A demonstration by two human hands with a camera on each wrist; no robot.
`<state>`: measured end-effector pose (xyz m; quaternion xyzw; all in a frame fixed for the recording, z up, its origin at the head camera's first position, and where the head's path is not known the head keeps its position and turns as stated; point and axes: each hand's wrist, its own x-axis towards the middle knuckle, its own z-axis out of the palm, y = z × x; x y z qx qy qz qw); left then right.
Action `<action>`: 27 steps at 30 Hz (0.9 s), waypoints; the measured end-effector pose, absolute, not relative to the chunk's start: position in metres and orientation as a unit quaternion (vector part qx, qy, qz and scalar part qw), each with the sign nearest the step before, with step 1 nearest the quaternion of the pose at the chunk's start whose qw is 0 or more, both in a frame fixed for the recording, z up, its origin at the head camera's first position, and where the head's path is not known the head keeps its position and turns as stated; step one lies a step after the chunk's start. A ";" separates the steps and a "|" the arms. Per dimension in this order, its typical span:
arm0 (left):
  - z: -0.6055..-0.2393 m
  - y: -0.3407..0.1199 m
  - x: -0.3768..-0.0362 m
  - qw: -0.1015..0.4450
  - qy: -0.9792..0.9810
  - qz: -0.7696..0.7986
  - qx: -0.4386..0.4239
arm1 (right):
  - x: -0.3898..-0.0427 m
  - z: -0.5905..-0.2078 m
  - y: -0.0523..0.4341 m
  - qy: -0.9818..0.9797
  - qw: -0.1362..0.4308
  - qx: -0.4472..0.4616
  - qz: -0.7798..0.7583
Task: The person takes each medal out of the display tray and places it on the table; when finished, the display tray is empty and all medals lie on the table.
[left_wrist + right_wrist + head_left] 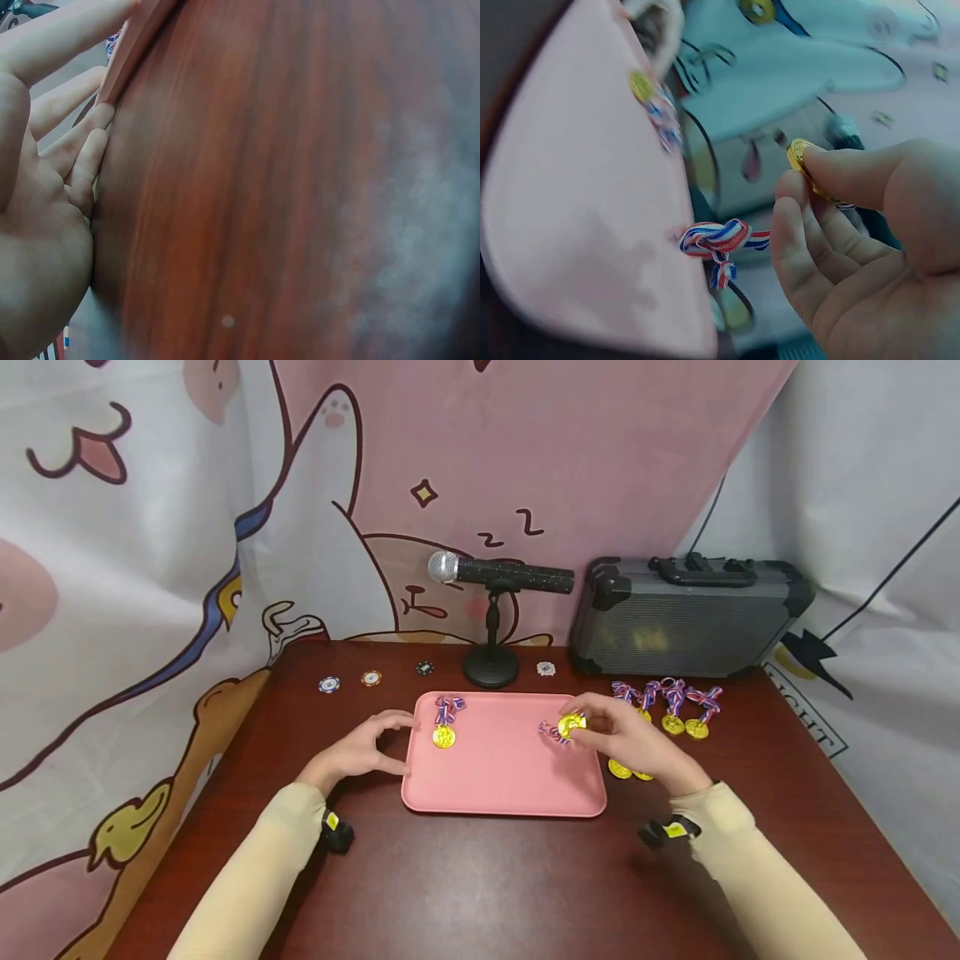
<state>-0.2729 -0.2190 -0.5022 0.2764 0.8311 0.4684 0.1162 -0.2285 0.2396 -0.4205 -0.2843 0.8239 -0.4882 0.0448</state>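
Note:
My right hand [626, 735] pinches a gold medal [572, 725] between thumb and fingers above the right part of a pink tray [510, 777]. Its knotted red, white and blue ribbon [716, 238] hangs beside the fingers in the right wrist view. Another gold medal [444, 737] lies at the tray's upper left with its ribbon [449, 710] bunched above it. At the tray's left rim, my left hand [358, 749] has its fingers and thumb spread, fingertips right at the edge. The left wrist view shows those fingers [88, 161] extended along the rim.
Several ribboned medals [672, 724] lie right of the tray, some partly hidden by my right hand. Behind it stand a microphone [517, 574] on a stand and a grey hard case [682, 627]. Several poker chips [371, 678] lie along the table's back. Printed cloth hangs behind.

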 end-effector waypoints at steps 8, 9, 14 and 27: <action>-0.500 -0.218 -0.271 0.126 0.831 0.470 0.268 | -0.220 -0.398 0.318 0.885 -0.020 -0.191 -0.424; -0.500 -0.218 -0.271 0.126 0.832 0.470 0.267 | -0.219 -0.397 0.326 0.889 -0.028 -0.182 -0.419; -0.500 -0.218 -0.272 0.129 0.833 0.469 0.264 | -0.214 -0.404 0.360 0.899 -0.047 -0.151 -0.408; -0.500 -0.217 -0.271 0.130 0.829 0.475 0.263 | -0.197 -0.465 0.385 0.930 0.004 -0.163 -0.330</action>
